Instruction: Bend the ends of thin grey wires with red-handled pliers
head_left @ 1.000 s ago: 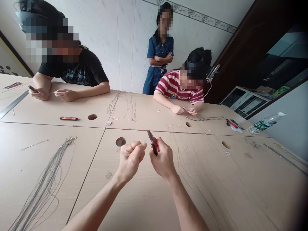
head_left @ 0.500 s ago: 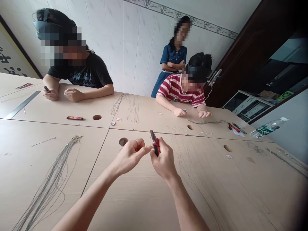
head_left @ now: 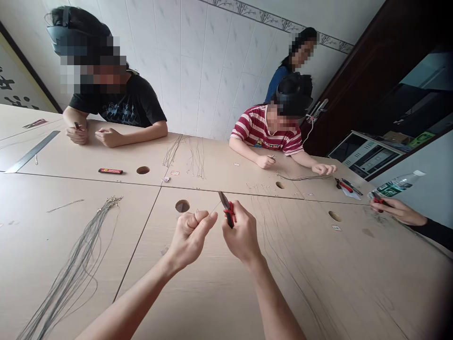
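My right hand (head_left: 241, 231) is wrapped round the red and black handles of a pair of pliers (head_left: 226, 208), whose dark jaws point up and to the left. A thin cord (head_left: 216, 206) runs from the jaws towards my left hand (head_left: 193, 236). Its fingers are curled closed round the cord, the thumb stretched towards the pliers; a fine loop of it crosses the fingers. Both hands are just above the table, a small gap apart. Left of them lies a bundle of grey cords (head_left: 83, 245) with metal clasps at its upper end.
More cords (head_left: 279, 255) lie spread to the right. Across the table (head_left: 198, 293) two people work near a red and black marker (head_left: 110, 171) and a steel ruler (head_left: 33, 152). Another person's hand (head_left: 398, 210) holds a red-handled tool beside a water bottle (head_left: 399, 184).
My left hand has drawn slightly away from the pliers, widening the gap. Another person's hand with a tool has come in at the right. The standing person has moved right.
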`<state>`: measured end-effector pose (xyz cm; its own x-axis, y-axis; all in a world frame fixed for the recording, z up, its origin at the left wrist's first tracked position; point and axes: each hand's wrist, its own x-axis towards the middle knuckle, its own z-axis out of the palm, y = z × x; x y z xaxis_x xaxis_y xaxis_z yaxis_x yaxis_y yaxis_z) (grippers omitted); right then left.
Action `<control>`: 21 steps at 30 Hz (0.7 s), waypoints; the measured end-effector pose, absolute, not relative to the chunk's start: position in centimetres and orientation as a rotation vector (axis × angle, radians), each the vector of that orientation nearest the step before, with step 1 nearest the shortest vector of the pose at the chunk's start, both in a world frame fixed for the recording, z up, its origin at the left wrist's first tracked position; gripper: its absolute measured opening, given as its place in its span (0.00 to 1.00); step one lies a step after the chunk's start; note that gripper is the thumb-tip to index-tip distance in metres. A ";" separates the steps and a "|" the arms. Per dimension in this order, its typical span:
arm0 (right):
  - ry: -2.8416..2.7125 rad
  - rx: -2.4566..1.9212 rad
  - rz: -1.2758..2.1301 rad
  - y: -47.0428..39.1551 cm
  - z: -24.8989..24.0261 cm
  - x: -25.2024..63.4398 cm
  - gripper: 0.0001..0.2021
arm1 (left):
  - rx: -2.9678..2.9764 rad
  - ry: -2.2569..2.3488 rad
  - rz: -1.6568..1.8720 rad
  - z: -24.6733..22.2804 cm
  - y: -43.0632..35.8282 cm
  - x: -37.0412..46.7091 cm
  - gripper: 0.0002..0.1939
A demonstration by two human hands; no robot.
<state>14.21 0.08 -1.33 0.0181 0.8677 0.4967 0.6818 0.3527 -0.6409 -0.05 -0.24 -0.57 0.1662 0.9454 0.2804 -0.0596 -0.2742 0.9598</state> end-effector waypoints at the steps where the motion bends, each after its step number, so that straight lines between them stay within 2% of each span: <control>1: -1.720 -1.384 0.244 0.1 -1.4 14.3 0.09 | 1.458 0.901 1.298 -0.6 -0.3 0.0 0.25; 8: -1.734 -1.368 0.206 0.5 -1.7 14.2 0.09 | 1.409 0.918 1.291 -0.9 -0.5 -0.3 0.25; 21: -1.711 -1.433 0.382 0.9 -2.4 14.8 0.07 | 1.381 0.970 1.159 -0.7 0.3 -0.4 0.26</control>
